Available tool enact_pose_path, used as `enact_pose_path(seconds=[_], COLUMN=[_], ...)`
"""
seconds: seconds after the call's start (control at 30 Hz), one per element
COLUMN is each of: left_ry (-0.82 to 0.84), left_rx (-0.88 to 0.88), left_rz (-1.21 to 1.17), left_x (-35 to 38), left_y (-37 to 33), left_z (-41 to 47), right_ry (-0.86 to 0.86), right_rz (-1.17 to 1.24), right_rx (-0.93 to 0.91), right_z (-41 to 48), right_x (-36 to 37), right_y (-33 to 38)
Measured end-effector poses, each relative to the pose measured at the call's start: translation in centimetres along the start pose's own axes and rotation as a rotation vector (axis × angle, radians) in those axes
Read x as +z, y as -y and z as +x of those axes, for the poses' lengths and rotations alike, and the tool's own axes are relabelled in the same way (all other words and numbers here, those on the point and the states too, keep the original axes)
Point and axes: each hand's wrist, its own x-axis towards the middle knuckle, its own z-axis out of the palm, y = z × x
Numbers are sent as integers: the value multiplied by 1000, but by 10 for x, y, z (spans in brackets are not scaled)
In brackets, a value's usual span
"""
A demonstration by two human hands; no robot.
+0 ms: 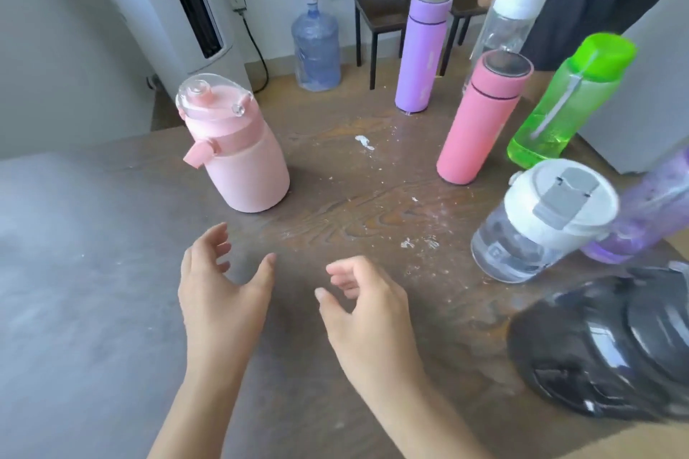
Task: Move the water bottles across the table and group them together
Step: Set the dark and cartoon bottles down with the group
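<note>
Your left hand (220, 294) and right hand (367, 313): fingers spread, empty, hovering near. Pink jug (233, 145) alone left; probably joins right cluster.

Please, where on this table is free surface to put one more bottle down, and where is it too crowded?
Free: the wide bare left part of the table, left of the pale pink bottle, and the middle patch between that bottle, the pink flask and the two open hands. Crowded: the right side, where the green bottle, clear white-lidded bottle, purple bottle and black bottle stand close together.
</note>
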Motion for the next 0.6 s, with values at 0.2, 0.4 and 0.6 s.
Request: enact_pose_path(seconds=[0.2, 0.4, 0.6], left_ry=[191, 380, 371], left_rx=[35, 129, 126], left_rz=[-39, -178, -268], left_x=[-5, -11, -6], left_y=[18, 29, 30], left_z=[113, 157, 160], right_ry=[83, 132, 126], right_rz=[-36, 28, 113], right_rx=[-7, -13, -19], right_z=[112, 154, 161], right_x=[69, 91, 88], right_y=[36, 43, 37])
